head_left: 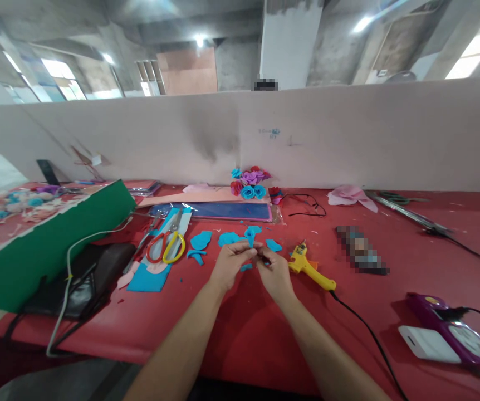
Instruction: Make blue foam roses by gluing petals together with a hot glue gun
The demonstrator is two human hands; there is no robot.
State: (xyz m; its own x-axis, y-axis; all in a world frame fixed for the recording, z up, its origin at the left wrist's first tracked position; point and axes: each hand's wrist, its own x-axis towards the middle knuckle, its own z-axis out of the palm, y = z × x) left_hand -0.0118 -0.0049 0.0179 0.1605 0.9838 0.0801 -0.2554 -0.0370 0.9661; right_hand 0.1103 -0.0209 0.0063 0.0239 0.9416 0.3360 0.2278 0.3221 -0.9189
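My left hand (232, 262) and my right hand (274, 268) meet over the red table, fingertips pinched together. Between them stands a small rolled blue paper flower (251, 236), its narrow base in my fingers. Cut blue petals (201, 240) lie around my hands, with a curled blue strip (195, 255) among them. Close to my right hand rests a yellow glue gun (310, 268), its nozzle pointing away from me. Left of my left hand, scissors with a red and a yellow handle (169, 247) lie on blue sheets (150, 278).
Finished paper flowers (251, 178) stand against the pale partition (348, 139). A green board (56, 245) and black bag (106, 273) are at left. At right are a blurred dark object (361, 250), a purple power strip (452, 328) and trailing cords. Another person's hand shows at far left.
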